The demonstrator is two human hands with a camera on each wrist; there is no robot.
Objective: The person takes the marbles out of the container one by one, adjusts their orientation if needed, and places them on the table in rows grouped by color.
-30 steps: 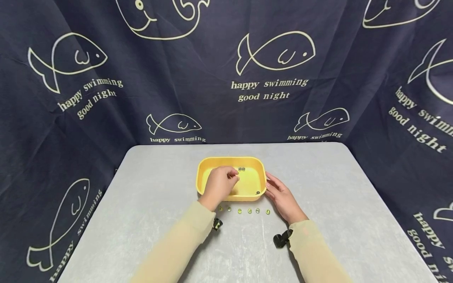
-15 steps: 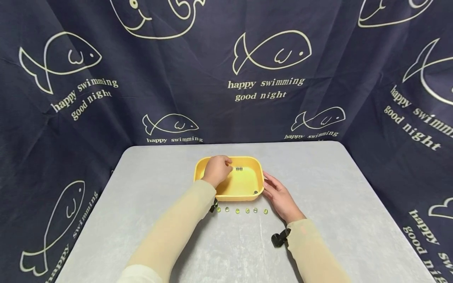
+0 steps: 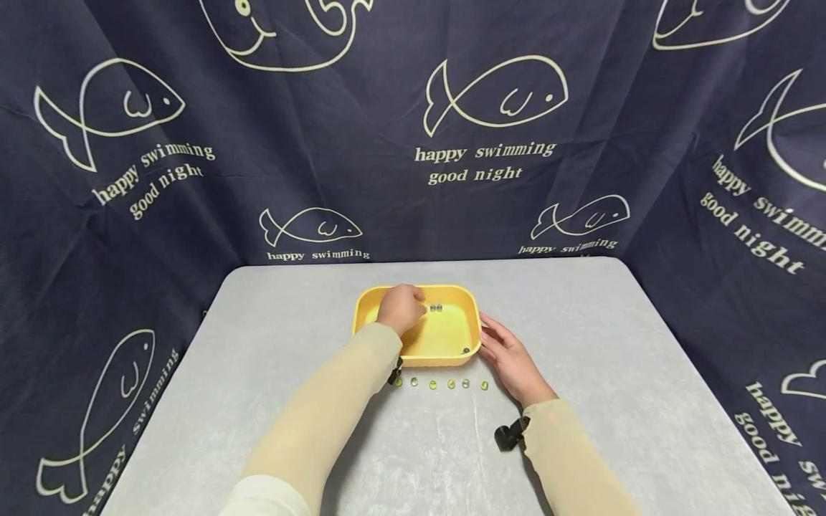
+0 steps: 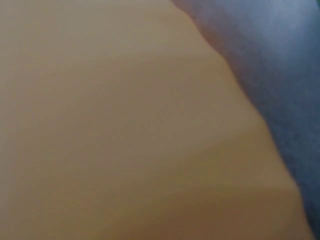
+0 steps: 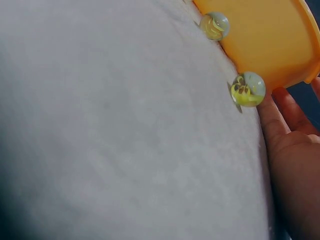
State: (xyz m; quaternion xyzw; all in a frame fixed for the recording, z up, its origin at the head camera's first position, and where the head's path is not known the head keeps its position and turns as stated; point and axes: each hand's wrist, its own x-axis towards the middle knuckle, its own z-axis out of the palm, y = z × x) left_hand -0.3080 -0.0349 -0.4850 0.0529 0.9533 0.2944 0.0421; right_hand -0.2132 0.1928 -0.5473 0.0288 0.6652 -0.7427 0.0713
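Step, I judge: setting marbles (image 3: 439, 307) inside the yellow tray (image 3: 452, 340). Left hand (image 3: 400, 308) curled beside that pair; can't tell whether it grips anything. Right hand (image 3: 514, 363), fingers extended, rests against the tray's end, holding nothing. Next move, I'd say, wants gentle fingertips, clearing the far wall. Outside, a marble row (image 3: 433, 385) crowds the near edge; open tabletop (image 3: 555, 304) rightward.

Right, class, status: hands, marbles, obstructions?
Left hand inside yellow tray, grip unclear. Right hand against tray's side. Six marbles visible outside, three inside. Left sleeve partly blocks view.
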